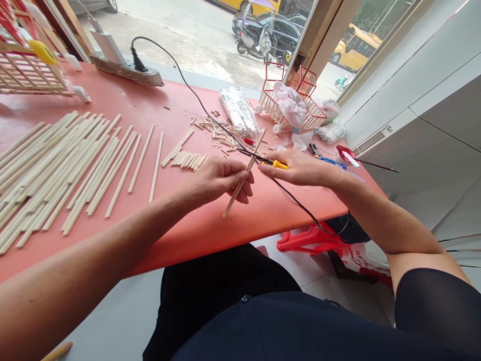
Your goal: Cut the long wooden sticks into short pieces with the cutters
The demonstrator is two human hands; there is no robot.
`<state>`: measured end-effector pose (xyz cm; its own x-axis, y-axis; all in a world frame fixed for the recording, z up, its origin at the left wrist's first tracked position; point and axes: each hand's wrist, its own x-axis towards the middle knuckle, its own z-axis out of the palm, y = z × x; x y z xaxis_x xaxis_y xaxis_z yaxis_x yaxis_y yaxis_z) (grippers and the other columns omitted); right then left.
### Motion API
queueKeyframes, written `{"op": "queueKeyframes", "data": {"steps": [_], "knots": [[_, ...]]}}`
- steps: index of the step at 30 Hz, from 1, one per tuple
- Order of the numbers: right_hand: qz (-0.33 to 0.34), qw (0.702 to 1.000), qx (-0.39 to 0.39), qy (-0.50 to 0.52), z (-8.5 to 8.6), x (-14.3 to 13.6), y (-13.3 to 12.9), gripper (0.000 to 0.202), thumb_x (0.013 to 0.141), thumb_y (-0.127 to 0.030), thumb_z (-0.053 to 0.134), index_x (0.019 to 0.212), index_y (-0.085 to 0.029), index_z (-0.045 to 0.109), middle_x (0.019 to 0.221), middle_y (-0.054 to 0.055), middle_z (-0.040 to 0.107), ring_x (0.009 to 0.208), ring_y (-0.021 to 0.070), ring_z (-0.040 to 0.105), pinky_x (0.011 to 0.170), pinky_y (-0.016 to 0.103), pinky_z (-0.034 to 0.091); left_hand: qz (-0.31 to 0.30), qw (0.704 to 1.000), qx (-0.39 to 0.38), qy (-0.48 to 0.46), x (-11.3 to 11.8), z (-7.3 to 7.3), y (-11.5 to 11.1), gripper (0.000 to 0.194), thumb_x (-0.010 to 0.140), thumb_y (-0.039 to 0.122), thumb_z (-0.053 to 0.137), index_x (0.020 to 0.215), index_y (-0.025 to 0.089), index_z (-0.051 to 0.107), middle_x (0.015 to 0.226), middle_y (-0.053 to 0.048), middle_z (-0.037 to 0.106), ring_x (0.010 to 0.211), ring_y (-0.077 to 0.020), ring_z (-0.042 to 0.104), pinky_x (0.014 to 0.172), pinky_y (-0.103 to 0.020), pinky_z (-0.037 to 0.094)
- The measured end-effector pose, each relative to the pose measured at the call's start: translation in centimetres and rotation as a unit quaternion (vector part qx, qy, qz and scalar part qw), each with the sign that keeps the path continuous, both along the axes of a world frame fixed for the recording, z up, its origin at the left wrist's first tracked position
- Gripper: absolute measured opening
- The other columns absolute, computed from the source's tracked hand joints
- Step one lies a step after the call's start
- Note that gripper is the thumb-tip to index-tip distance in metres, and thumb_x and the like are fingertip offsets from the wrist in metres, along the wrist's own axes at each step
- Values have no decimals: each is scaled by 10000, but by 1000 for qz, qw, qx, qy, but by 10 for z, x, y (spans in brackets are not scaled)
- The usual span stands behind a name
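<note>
My left hand [229, 178] pinches thin wooden sticks [237, 190] between thumb and fingers, held slanted above the front part of the red table. My right hand [295, 166] is closed round the yellow handles of a cutting tool [278, 164], whose dark jaws reach left to the sticks just above my left fingertips. Whether the jaws touch the wood I cannot tell. Short cut pieces [188, 159] lie in a row beyond my left hand, with two longer sticks [177, 148] beside them. Many long sticks [56, 170] cover the left side of the table.
A black cable [184, 75] runs from a power strip [128, 70] across the red table [180, 225], passing under the hands. Wood scraps [216, 131], a clear-wrapped bundle [238, 110] and a stick basket [278, 103] stand or lie behind. Another stick frame [30, 70] is at far left.
</note>
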<state>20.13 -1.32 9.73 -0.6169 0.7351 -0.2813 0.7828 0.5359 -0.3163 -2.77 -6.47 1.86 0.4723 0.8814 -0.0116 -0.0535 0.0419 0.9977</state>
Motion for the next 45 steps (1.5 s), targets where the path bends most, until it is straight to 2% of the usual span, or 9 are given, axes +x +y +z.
{"op": "queueKeyframes", "data": {"steps": [4, 11, 19, 25, 31, 35, 38, 41, 45], "knots": [[-5, 1000, -4, 16, -5, 2, 1, 641, 1027, -763, 456, 1024, -167, 693, 998, 84, 696, 927, 219, 600, 824, 329, 371, -7, 1000, -10, 4, -1, 3, -2, 174, 962, 290, 743, 885, 134, 739, 778, -81, 794, 669, -207, 781, 709, -341, 674], [-5, 1000, -7, 20, -20, 4, 6, 618, 1016, -750, 482, 881, -168, 642, 814, 33, 599, 789, 168, 505, 735, 308, 317, -20, 999, -34, 8, 2, -15, 9, 199, 939, 322, 751, 874, 134, 733, 707, -74, 763, 552, -178, 724, 573, -285, 619], [-30, 999, -18, 39, -31, 7, 3, 597, 995, -741, 509, 932, -167, 664, 862, 44, 634, 813, 177, 527, 741, 306, 349, -42, 996, -73, -5, 3, -24, 12, 302, 897, 434, 817, 887, 142, 740, 696, -75, 742, 545, -168, 692, 567, -287, 604], [-36, 999, -16, 30, -41, 5, 1, 622, 984, -764, 513, 820, -172, 613, 791, 29, 608, 761, 159, 504, 712, 303, 334, -43, 993, -113, 5, 4, -31, 11, 298, 862, 422, 843, 860, 139, 747, 695, -76, 748, 558, -164, 694, 565, -266, 583], [-62, 998, 7, 4, -54, 0, 4, 649, 995, -768, 486, 676, -203, 457, 673, -10, 490, 684, 135, 435, 657, 313, 265, -37, 988, -152, 2, 3, -25, 11, 236, 895, 352, 822, 873, 136, 730, 676, -66, 753, 545, -159, 704, 532, -234, 562], [-67, 997, -17, -36, -54, -3, 9, 642, 1001, -752, 501, 676, -199, 478, 670, -7, 505, 667, 135, 438, 652, 320, 264, -29, 985, -172, 8, 2, -23, 12, 236, 898, 326, 834, 840, 132, 712, 647, -55, 732, 529, -150, 691, 536, -240, 570], [-70, 995, -34, -62, -52, -4, 10, 667, 995, -767, 497, 640, -205, 444, 625, -14, 457, 642, 135, 420, 643, 332, 248, -34, 983, -177, 20, 2, -25, 12, 236, 901, 316, 826, 818, 127, 712, 651, -62, 731, 534, -147, 685, 544, -241, 570], [-76, 996, -14, -49, -51, -3, 9, 673, 990, -768, 498, 624, -208, 428, 615, -11, 453, 646, 138, 417, 646, 337, 240, -27, 983, -179, 25, 2, -24, 12, 222, 912, 325, 805, 844, 133, 718, 658, -58, 734, 532, -148, 679, 539, -243, 561], [-70, 997, 33, -24, -50, 0, 6, 663, 974, -768, 512, 625, -206, 470, 620, 2, 491, 656, 144, 423, 652, 340, 239, -22, 985, -170, 24, 4, -13, 7, 175, 971, 299, 731, 917, 133, 715, 671, -43, 728, 529, -136, 664, 535, -231, 544]]}}
